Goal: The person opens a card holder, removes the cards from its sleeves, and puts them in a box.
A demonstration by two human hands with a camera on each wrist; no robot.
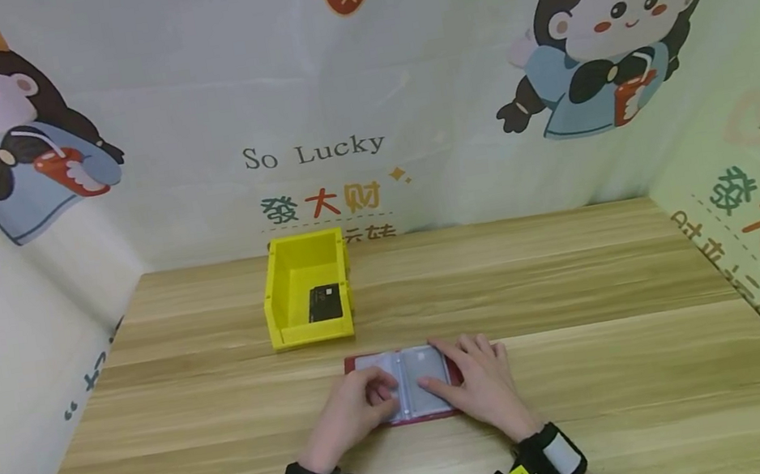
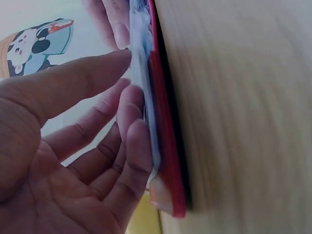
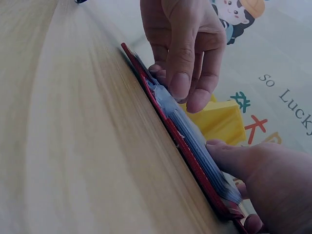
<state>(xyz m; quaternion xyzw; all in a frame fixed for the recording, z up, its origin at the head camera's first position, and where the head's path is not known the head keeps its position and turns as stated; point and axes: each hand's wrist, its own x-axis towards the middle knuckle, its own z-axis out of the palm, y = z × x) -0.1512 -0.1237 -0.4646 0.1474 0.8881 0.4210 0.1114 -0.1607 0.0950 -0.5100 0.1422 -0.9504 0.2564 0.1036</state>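
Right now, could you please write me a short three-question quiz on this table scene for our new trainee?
1. True or false: the yellow bin holds nothing.
2. The red card holder lies: A) shut beside the bin, B) open under both hands, C) inside the bin.
3. Which hand lies flat on the holder's right-hand page?

Key
1. False: a dark card lies inside it.
2. B: it lies open on the table, nearer the person than the bin.
3. The right hand; the left hand touches the left-hand page with bent fingers.
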